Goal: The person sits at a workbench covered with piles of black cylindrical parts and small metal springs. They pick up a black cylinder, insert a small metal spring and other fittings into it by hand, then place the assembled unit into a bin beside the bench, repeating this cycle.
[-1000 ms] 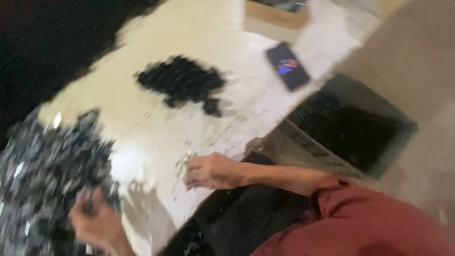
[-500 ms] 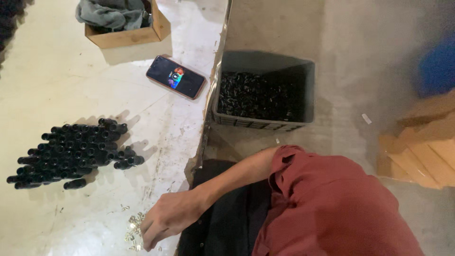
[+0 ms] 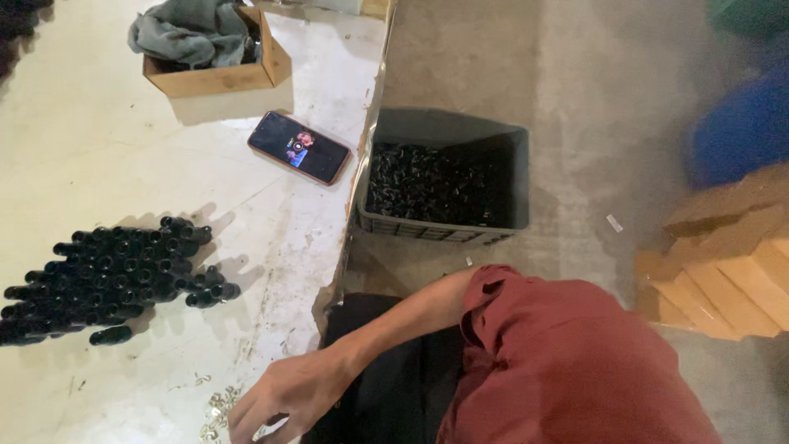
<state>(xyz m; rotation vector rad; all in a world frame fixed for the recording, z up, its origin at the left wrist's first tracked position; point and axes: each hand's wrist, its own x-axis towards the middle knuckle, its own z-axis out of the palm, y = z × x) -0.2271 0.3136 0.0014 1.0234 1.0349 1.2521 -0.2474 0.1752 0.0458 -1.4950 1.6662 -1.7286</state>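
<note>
At the bottom of the frame I had my right hand resting at the edge of the white table, fingers loosely spread and bent, clamped on nothing that I could make out. It lay on a small scatter of pale metal bits at lower left centre. My left hand was out of view, so I could not tell its state.

At middle left a tight cluster of small black pieces lay on the table in rows, a few strays at its lower edge; I judged those the sorted share. At centre, on the concrete floor beside the table, the grey crate held a deep layer of loose black parts, so by my reading much of the work was left.

In the upper part of the frame a phone lay lit, screen up, and at upper left a cardboard box held a grey cloth. Stacked cartons sat at right.
</note>
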